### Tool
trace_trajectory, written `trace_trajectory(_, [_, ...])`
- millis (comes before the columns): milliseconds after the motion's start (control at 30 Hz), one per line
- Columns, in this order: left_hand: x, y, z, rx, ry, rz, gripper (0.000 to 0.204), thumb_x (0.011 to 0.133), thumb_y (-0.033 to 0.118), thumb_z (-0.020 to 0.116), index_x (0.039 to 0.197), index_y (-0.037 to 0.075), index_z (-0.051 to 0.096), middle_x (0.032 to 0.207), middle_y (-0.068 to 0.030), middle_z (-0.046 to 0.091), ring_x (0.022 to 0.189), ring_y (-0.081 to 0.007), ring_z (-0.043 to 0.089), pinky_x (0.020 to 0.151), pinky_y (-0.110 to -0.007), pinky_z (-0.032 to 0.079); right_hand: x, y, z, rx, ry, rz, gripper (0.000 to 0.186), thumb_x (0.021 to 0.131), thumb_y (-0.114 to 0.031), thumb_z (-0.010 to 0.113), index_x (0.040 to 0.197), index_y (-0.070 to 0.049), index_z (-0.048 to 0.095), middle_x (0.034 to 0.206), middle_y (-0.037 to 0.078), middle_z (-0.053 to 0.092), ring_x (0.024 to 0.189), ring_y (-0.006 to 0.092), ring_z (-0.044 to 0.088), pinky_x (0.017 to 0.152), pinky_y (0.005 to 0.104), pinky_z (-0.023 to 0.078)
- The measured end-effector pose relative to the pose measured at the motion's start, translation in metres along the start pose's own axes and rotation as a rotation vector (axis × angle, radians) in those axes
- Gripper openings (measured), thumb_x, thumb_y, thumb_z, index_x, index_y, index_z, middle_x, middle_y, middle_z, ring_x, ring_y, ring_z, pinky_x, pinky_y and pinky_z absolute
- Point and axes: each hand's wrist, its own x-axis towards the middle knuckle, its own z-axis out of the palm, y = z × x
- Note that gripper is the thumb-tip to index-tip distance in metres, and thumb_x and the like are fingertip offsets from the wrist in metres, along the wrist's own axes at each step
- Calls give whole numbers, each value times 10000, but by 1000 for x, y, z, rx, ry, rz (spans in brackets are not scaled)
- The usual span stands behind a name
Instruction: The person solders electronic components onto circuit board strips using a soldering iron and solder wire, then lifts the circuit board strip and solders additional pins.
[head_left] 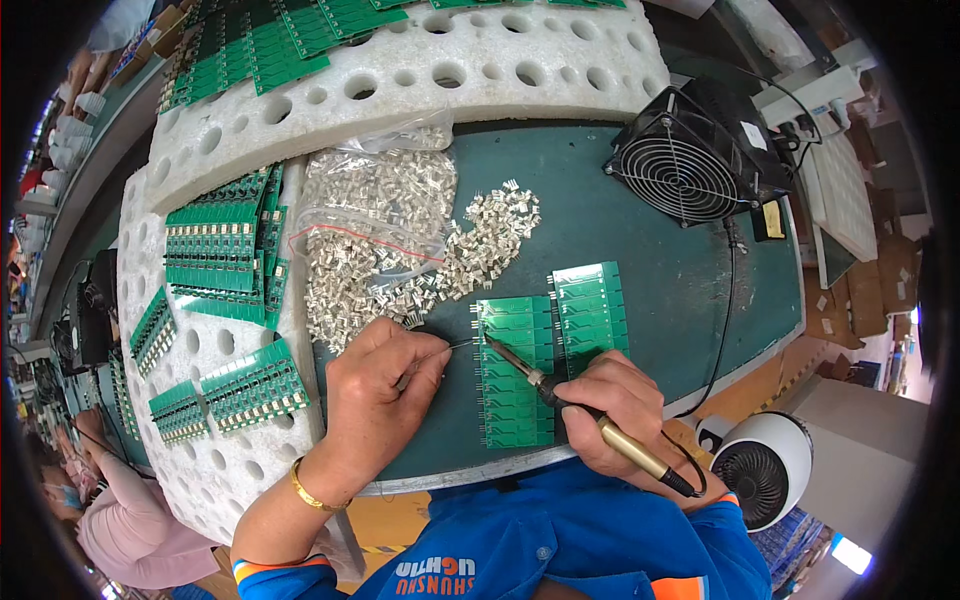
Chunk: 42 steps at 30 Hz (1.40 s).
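Head view: pinching thin silvery wire (465, 345) between fingertips of left hand (378, 382), presumably for precise feeding. Gripping slim brass-handled soldering iron (634, 449) pen-like in right hand (612, 408), likely for fine aim; tip (497, 347) at left edge of green rectangular circuit-board panel (515, 400), laid flat on dark green tabletop (665, 275) between both hands, probably for steadiness; actual contact unclear. Heaped near left hand, perhaps for easy reach: small white plastic connectors (490, 240).

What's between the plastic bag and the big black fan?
In the head view: a loose pile of small white parts, then green tabletop.
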Motion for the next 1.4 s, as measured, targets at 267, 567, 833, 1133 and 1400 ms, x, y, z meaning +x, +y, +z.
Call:
trace_trajectory(267, [1, -2, 1, -10, 15, 0, 98, 798, -30, 770, 863, 33, 733, 718, -46, 591, 596, -130, 546, 551, -271, 435, 1, 0, -1, -6, 4, 1, 194, 713, -40, 754, 896, -1, 703, 733, 105, 657, 590, 244, 602, 572, 345, 487])
trace_trajectory(567, [0, -6, 4, -1, 10, 24, 105, 792, -37, 773, 862, 30, 733, 724, -43, 600, 590, -120, 541, 543, -265, 429, 2, 1, 0, 19, 9, 0, 212, 707, -18, 743, 914, 1, 699, 732, 101, 664, 581, 235, 603, 569, 342, 484])
trace_trajectory(833, [2, -4, 3, -1, -25, 39, 124, 780, -47, 766, 870, 30, 728, 738, -84, 608, 595, -185, 601, 532, -305, 468, 2, 0, -1, 0, 3, 0, 200, 715, -31, 746, 907, -1, 697, 726, 101, 660, 568, 238, 595, 565, 344, 480])
trace_trajectory(1133, [0, -4, 6, -21, 6, 7, 97, 791, -30, 776, 859, 27, 735, 711, -48, 593, 591, -128, 541, 539, -271, 429, 1, 1, 1, -30, -14, -76, 194, 757, -77, 755, 919, 10, 692, 727, 101, 652, 557, 234, 580, 552, 340, 464])
trace_trajectory(1400, [0, -4, 5, -5, -8, 18, 103, 782, -25, 784, 853, 32, 735, 704, -49, 588, 591, -135, 535, 538, -279, 427, -5, 1, 2, -34, -30, -107, 218, 841, -180, 750, 952, 0, 694, 716, 85, 630, 557, 231, 558, 548, 344, 447])
